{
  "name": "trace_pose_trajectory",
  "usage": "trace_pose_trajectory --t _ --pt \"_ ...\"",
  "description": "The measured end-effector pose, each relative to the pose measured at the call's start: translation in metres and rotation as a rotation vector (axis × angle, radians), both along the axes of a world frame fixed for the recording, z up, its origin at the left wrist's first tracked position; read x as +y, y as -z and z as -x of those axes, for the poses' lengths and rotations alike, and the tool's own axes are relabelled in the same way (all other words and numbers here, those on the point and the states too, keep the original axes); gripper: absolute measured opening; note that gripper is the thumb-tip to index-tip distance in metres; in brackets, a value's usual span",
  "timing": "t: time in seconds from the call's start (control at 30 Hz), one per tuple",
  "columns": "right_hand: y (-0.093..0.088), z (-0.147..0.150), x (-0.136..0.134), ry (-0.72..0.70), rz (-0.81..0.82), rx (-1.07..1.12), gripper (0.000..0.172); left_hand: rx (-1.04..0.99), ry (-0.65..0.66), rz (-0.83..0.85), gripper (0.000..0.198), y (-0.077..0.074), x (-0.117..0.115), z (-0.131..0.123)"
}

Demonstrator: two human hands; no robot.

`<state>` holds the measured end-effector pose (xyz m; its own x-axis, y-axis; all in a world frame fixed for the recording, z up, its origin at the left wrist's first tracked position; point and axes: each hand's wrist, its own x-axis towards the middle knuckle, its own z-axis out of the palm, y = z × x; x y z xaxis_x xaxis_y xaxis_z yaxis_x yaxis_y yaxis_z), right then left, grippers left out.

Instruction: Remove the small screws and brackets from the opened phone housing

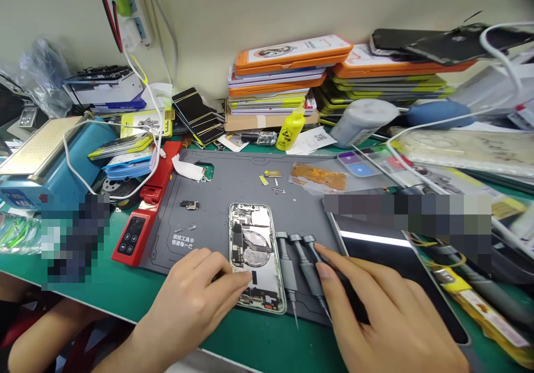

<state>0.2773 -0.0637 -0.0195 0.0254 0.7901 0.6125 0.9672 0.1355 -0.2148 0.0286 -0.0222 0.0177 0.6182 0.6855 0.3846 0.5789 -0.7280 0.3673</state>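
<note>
An opened phone [262, 275] lies face up with its inner parts exposed, including a round silver coil [256, 249]. My left hand [196, 289] reaches over its lower left edge, fingers curled together and fingertips at the phone's middle; anything pinched there is hidden. Right of the phone, two grey screwdrivers [287, 270] [306, 267] lie side by side, tips toward me. My right hand [387, 306] closes thumb and index finger around a third screwdriver [309, 239], whose dark handle is partly hidden by the fingers.
Small parts lie on the grey mat [221, 173], among them a black module [189, 204] and yellow pieces [269, 177]. A red device [136, 234] borders it left, a dark-screened tablet [396, 273] right. Behind stand a yellow bottle [291, 130] and stacked boxes [279, 75].
</note>
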Motion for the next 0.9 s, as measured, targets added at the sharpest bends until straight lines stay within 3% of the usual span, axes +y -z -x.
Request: trace_pose_trajectory --t 0.23,0.43,0.53,0.6,0.67,0.77,0.9 --pt "0.0 -0.002 -0.001 0.004 -0.003 -0.016 0.029 0.004 -0.013 0.016 0.026 0.0 -0.007 0.005" --pt "0.0 -0.001 -0.001 0.016 -0.011 -0.003 0.028 0.009 -0.015 -0.07 0.022 -0.002 -0.012 0.011" --pt "-0.005 0.002 -0.005 0.071 -0.072 0.062 0.02 0.021 -0.014 -0.124 0.02 0.0 -0.014 0.012" --pt "-0.011 0.007 -0.009 0.067 -0.111 0.074 0.025 0.018 -0.015 -0.122 0.02 0.003 -0.015 0.012" --pt "-0.016 0.016 -0.011 -0.035 -0.104 0.034 0.03 0.012 -0.012 -0.112 0.021 0.004 -0.016 0.013" --pt "-0.016 0.034 -0.006 -0.292 -0.06 -0.035 0.022 0.0 -0.013 -0.113 0.02 0.006 -0.016 0.013" --pt "-0.008 0.052 0.002 -0.352 -0.062 -0.033 0.011 -0.003 -0.017 -0.117 0.02 0.006 -0.016 0.013"
